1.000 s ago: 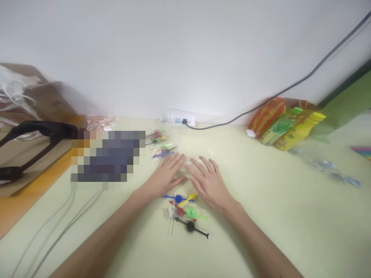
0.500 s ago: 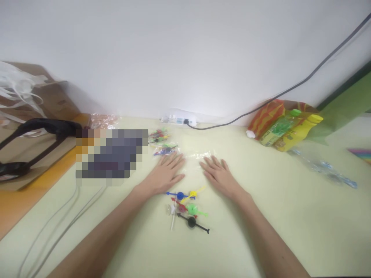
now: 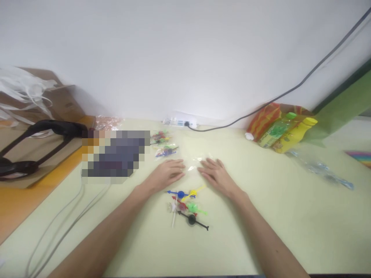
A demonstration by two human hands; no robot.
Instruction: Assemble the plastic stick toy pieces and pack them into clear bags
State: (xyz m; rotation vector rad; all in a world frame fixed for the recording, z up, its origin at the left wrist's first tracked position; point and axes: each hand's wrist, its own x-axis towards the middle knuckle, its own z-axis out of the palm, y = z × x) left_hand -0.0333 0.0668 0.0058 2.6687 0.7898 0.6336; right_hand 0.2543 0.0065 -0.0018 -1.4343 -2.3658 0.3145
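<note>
Cardboard at far left, with a black frame on it; a blurred-out dark block comes next. Just beyond your left hand, a clear packet of coloured pieces lies on the pale surface. That hand is palm down, fingers extended, nothing gripped; its fingertips point in at a clear film. Contact with the film: cannot tell.

Between your forearms, nearer you than the film, the loose pieces lie clustered: white stick, blue arrow, red arrow, black arrow, green arrow, yellow arrow. None is in your grasp.

Your right hand is likewise flat and unclosed, fingertips at the film's right side. Farther right, a yellow bottle leans by the wall.

Step in hand, my reading: smoothing or settling the film. Any move to the pieces would call for bringing a hand back towards you and pinching one arrow by its thin shaft, clear of its overlapping neighbours.
</note>
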